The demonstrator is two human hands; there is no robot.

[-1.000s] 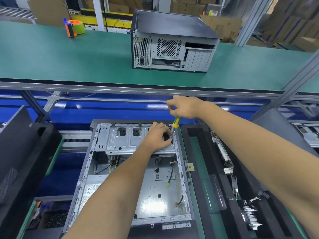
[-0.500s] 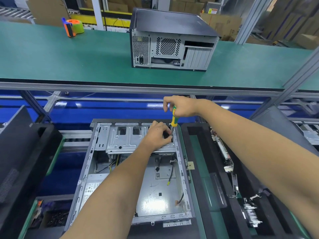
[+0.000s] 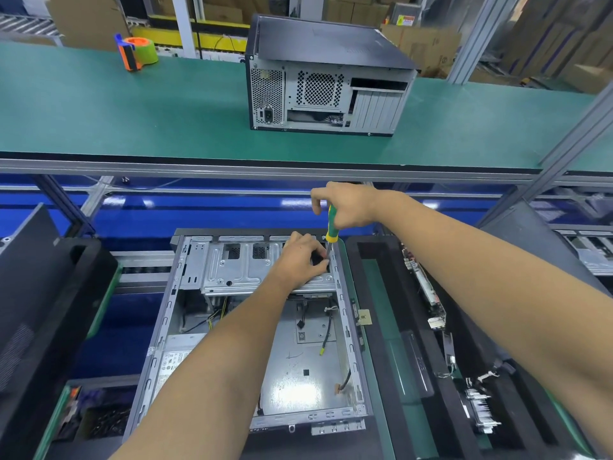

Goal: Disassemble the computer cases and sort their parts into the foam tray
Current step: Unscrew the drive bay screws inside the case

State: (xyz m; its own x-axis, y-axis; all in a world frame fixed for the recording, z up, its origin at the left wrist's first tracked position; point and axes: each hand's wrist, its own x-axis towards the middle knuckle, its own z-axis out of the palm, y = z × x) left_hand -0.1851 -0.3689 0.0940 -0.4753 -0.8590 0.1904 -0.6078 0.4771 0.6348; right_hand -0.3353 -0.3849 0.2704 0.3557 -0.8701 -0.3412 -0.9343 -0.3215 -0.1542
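The open computer case (image 3: 252, 330) lies flat on its side right below the person, its long axis running away from them, the drive end at the far side and the bottom panel bare and shiny nearer in. Its thin metal side rails stand up left and right, and loose cables trail across the floor of it. At the far end sits the silver drive cage (image 3: 245, 267), lying crosswise between the rails.

The left hand (image 3: 298, 257) rests on the right part of that cage, fingers curled down over a dark opening there; what the grip closes on, if anything, I cannot tell. The right hand (image 3: 348, 207) is above it, knuckles up, its grip wrapped round the top of a green and yellow screwdriver (image 3: 331, 227). The tool stands nearly upright, tip down, meeting the cage close against the case's right rail, so there is little room on that side.

Just beside the case on the right lies the black foam tray (image 3: 374, 327), its long slots running the same way; a circuit board (image 3: 424, 287) stands on edge in one. Both forearms reach forward over the case.

Beyond, on the raised green counter (image 3: 132, 107), stands a second computer case (image 3: 325, 81), closed, rear panel facing us, with a tape dispenser (image 3: 136, 53) well off to its left.
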